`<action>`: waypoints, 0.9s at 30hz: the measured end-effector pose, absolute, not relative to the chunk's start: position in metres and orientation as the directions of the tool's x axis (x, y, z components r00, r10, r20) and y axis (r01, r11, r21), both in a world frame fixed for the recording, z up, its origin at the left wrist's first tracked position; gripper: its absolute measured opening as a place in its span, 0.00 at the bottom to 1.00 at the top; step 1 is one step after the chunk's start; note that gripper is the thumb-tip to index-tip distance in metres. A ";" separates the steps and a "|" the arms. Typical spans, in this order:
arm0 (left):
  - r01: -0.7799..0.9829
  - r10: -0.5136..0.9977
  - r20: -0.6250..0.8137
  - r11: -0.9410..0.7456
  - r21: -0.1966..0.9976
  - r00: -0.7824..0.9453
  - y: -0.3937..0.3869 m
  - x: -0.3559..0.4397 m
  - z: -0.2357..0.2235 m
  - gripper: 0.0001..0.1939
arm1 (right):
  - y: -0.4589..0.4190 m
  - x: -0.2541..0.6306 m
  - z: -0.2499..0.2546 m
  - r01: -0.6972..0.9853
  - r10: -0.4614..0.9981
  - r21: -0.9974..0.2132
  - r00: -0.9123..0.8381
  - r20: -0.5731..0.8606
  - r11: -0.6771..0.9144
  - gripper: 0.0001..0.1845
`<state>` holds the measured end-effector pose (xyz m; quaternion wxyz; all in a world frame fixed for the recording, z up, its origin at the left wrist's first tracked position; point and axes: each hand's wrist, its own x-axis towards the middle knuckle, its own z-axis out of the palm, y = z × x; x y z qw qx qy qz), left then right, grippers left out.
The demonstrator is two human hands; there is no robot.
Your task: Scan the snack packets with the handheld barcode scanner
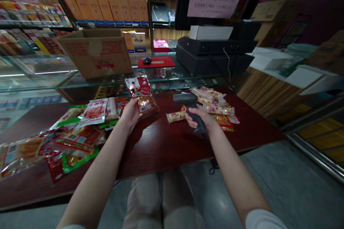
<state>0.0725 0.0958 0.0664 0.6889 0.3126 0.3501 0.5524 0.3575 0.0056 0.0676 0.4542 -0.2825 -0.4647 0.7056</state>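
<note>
My left hand point(130, 113) is closed on the left edge of a red snack packet point(141, 93), held tilted up over the dark wooden table point(158, 146). In my right hand point(200, 116) is a dark barcode scanner point(197, 120), gripped by its handle, its head turned left toward the packet. A wrapped snack bar point(176, 116) lies on the table just left of the scanner. To the left of my left hand spreads a pile of snack packets point(77, 137). Several wrapped bars point(219, 109) are heaped on the table beyond my right hand, with an orange packet point(223, 120) beside them.
Behind the table runs a glass counter point(163, 85) with an open cardboard box point(100, 55) at left. A mouse point(147, 60) rests on a red mat point(163, 62). Black checkout equipment point(215, 59) stands at back right, and shelves of orange boxes point(115, 10) rise behind.
</note>
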 end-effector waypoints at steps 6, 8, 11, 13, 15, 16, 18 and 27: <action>-0.571 0.990 -0.123 0.138 0.809 0.066 0.097 0.070 0.064 0.06 | 0.007 0.324 0.056 -0.306 0.877 -0.927 -0.477 -0.050 -0.219 0.16; -0.568 0.993 -0.100 0.121 0.814 0.069 0.097 0.070 0.064 0.06 | 0.006 0.326 0.051 -0.305 0.879 -0.924 -0.473 -0.064 -0.231 0.17; -0.575 0.993 -0.087 0.119 0.810 0.083 0.097 0.069 0.063 0.06 | 0.003 0.329 0.046 -0.309 0.875 -0.919 -0.478 -0.074 -0.246 0.17; -0.576 0.991 -0.089 0.128 0.808 0.095 0.096 0.069 0.062 0.06 | 0.003 0.329 0.043 -0.302 0.868 -0.918 -0.490 -0.082 -0.257 0.17; -0.570 0.991 -0.087 0.131 0.811 0.103 0.097 0.071 0.060 0.07 | 0.003 0.328 0.041 -0.287 0.864 -0.920 -0.495 -0.094 -0.265 0.18; -0.566 0.991 -0.085 0.128 0.814 0.102 0.097 0.072 0.059 0.07 | 0.004 0.328 0.040 -0.281 0.862 -0.922 -0.497 -0.099 -0.268 0.18; -0.549 0.991 -0.095 0.129 0.826 0.091 0.098 0.074 0.058 0.08 | 0.005 0.327 0.037 -0.277 0.861 -0.924 -0.499 -0.097 -0.264 0.18; -0.504 0.987 -0.113 0.155 0.850 0.113 0.093 0.079 0.059 0.09 | 0.007 0.325 0.034 -0.285 0.861 -0.925 -0.503 -0.080 -0.252 0.17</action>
